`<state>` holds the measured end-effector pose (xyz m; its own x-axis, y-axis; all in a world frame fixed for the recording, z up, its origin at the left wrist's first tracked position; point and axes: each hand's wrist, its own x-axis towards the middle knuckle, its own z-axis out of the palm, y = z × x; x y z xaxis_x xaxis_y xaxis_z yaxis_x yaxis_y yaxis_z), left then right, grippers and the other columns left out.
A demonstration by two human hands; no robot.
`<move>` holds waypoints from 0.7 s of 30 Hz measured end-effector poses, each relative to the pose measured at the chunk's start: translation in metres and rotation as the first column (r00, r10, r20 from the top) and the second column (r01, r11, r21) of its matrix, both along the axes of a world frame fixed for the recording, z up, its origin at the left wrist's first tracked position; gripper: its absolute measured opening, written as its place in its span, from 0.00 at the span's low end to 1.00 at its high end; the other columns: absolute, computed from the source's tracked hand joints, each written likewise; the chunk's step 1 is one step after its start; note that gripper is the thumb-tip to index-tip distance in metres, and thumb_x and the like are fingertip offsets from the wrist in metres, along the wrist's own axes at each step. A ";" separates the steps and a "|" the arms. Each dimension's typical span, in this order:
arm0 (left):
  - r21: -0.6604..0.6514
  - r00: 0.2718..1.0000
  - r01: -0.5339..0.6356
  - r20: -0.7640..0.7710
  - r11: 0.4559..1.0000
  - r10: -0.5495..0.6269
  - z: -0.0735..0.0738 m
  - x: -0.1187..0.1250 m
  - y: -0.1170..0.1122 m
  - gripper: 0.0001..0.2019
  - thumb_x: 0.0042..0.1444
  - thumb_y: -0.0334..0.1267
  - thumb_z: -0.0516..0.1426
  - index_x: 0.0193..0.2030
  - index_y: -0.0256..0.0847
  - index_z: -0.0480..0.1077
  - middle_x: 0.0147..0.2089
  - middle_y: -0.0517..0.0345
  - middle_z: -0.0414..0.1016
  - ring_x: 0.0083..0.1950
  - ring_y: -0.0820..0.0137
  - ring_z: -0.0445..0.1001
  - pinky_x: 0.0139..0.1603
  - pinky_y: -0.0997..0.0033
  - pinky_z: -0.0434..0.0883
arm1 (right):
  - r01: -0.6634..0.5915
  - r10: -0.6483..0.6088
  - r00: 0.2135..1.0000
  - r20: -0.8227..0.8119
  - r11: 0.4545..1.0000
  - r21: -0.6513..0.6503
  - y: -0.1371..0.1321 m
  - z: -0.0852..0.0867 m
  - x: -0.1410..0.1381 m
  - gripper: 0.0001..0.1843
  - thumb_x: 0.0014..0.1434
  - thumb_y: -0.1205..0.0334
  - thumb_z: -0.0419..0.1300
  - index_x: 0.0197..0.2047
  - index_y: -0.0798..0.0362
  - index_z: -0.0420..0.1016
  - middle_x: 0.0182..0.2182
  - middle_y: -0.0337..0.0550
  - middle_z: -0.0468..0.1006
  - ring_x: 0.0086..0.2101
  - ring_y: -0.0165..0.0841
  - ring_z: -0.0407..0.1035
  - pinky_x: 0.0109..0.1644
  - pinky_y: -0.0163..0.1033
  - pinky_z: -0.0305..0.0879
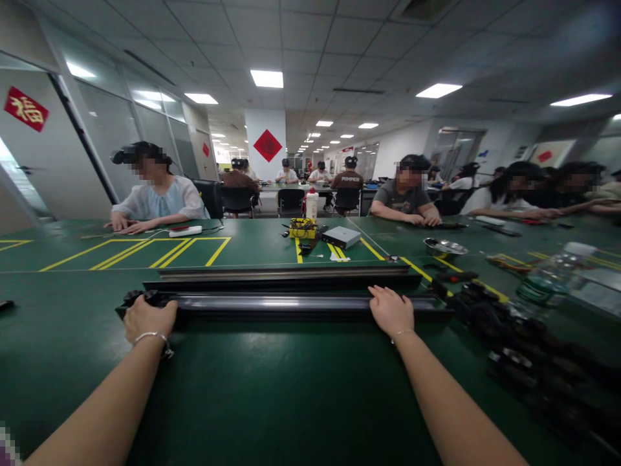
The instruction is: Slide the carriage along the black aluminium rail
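As the black bar (272, 303) lies along nine-to-three, the left hand (149, 318) bends over its nine-o'clock end, grip unclear; the right hand (394, 310) rests open-fingered toward three. Parallel strips (286, 274) lie toward twelve on the green table (272, 388); beyond, people (158, 194) sit in an office.

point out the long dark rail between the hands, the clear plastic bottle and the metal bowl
Long dark rail (274, 303): head view, middle of its shiny length
Clear plastic bottle (549, 278): head view, middle of its side
Metal bowl (445, 252): head view, near edge
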<state>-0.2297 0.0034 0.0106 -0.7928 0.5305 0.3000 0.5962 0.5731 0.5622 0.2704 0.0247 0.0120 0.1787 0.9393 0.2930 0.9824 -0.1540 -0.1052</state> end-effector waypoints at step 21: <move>0.150 0.965 -0.244 0.133 0.958 0.225 -0.003 0.034 0.002 0.23 0.50 0.41 0.48 0.54 0.40 0.57 0.57 0.45 0.59 0.59 0.53 0.55 0.52 0.48 0.58 | -0.009 0.015 0.997 -0.080 0.998 0.070 0.004 0.002 0.000 0.23 0.55 0.61 0.40 0.50 0.45 0.67 0.52 0.35 0.66 0.52 0.34 0.56 0.55 0.49 0.43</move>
<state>-0.1960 0.0055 0.0074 -0.9228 0.2767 0.2680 0.3829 0.5838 0.7159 0.2699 0.0291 0.0139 0.1935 0.9193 0.3426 0.9720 -0.1321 -0.1945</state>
